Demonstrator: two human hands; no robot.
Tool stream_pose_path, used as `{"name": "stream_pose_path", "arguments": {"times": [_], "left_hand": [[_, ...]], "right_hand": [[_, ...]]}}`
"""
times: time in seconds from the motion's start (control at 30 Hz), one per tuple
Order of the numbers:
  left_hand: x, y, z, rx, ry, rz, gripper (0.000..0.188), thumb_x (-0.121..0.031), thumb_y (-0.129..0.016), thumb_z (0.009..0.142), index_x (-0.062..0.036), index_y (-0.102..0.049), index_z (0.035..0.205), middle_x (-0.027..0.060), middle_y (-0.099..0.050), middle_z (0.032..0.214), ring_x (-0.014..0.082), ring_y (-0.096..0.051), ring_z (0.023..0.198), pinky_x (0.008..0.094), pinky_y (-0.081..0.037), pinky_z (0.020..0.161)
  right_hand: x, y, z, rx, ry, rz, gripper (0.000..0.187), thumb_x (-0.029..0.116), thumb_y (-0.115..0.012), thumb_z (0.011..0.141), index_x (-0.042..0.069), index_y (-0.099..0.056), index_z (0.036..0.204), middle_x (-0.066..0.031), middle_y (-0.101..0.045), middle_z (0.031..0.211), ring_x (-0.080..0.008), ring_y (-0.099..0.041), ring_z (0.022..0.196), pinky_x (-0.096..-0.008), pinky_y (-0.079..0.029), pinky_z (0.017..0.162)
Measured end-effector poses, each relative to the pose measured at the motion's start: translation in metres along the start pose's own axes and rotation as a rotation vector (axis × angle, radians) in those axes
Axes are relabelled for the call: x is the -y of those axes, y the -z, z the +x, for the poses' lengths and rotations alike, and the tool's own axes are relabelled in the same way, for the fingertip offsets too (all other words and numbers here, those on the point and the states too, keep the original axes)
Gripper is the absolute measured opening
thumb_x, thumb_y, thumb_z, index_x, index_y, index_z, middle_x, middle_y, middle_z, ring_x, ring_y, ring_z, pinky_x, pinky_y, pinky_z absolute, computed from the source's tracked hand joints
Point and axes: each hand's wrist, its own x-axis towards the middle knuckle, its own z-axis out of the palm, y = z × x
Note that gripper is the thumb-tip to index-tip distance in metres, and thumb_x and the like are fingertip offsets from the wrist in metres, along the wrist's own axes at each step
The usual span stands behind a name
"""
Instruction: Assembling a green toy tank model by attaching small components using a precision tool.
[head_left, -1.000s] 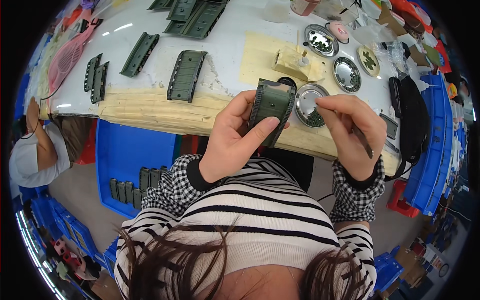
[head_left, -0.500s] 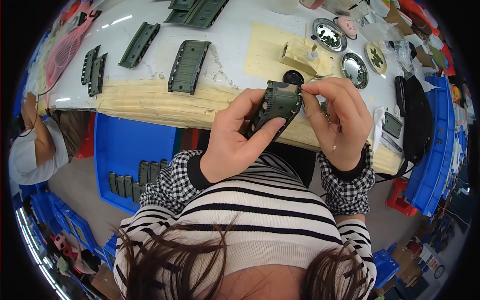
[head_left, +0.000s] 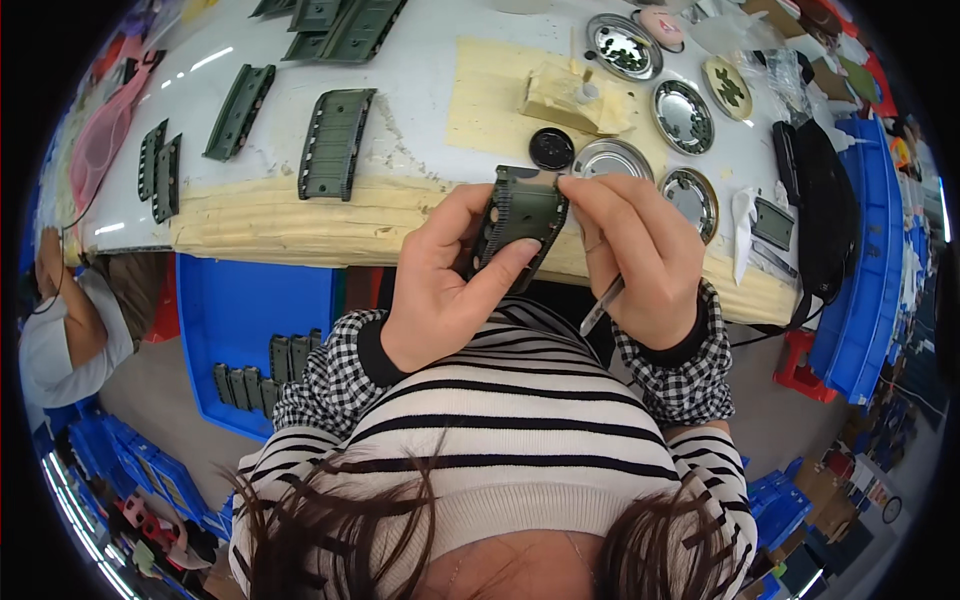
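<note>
My left hand (head_left: 425, 300) is wrapped round a dark green plastic model part (head_left: 532, 212), like a toy tank hull with wheel rows along its sides. Its thumb presses on the top face. At the part's upper right corner are the pinched fingertips of my right hand (head_left: 650, 265); anything tiny between them is hidden. A slim silver metal tool (head_left: 602, 304) sticks out below the curled fingers of that hand; its other end cannot be seen. Just beyond the hands are a small black round pot (head_left: 551, 148) and a metal dish (head_left: 612, 157).
More green parts lie on the white table, one of them (head_left: 336, 145) left of my hands. A yellow-wrapped block (head_left: 575, 98) and dishes of small green pieces (head_left: 683, 117) stand at the back right. Below the left edge, a blue bin (head_left: 255, 300) holds green parts. Another person (head_left: 75, 320) sits far left.
My right fingers have curled in closer together, and the silver tool now shows below them. Both hands and the green part sit slightly further left; the whole view has shifted too.
</note>
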Motion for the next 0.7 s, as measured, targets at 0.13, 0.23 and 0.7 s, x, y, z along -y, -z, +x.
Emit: {"name": "stream_pose_path", "arguments": {"times": [0.13,0.23,0.7], "left_hand": [[-0.004,-0.003,0.003,0.002,0.01,-0.047,0.034,-0.001,-0.054,0.093,0.0026,-0.043,0.124,0.0177,-0.062,0.113,0.0196,-0.064,0.097,0.0313,-0.053,0.086],[-0.01,-0.011,0.009,0.0,0.104,-0.189,0.034,0.0,-0.056,0.092,0.0053,-0.045,0.123,0.0125,-0.061,0.111,0.0149,-0.061,0.099,0.0264,-0.05,0.086],[-0.008,-0.014,0.004,-0.029,0.044,-0.217,0.063,-0.002,-0.049,0.095,-0.0098,-0.014,0.146,0.0184,-0.054,0.125,0.0229,-0.061,0.105,0.0354,-0.054,0.087]], "right_hand": [[-0.004,0.021,-0.011,-0.091,-0.253,0.019,0.027,-0.003,-0.071,0.074,0.002,-0.065,0.1,-0.011,-0.061,0.086,-0.0247,-0.061,0.067,-0.0308,-0.048,0.057],[-0.032,0.047,-0.026,-0.084,-0.494,-0.114,0.018,-0.003,-0.069,0.076,0.001,-0.065,0.092,-0.0091,-0.061,0.082,-0.0206,-0.057,0.065,-0.0295,-0.045,0.057],[-0.075,0.054,-0.034,0.279,-0.446,-0.103,0.012,-0.003,-0.063,0.075,0.0,-0.061,0.087,-0.0119,-0.06,0.083,-0.0262,-0.06,0.07,-0.0328,-0.048,0.063]]}}
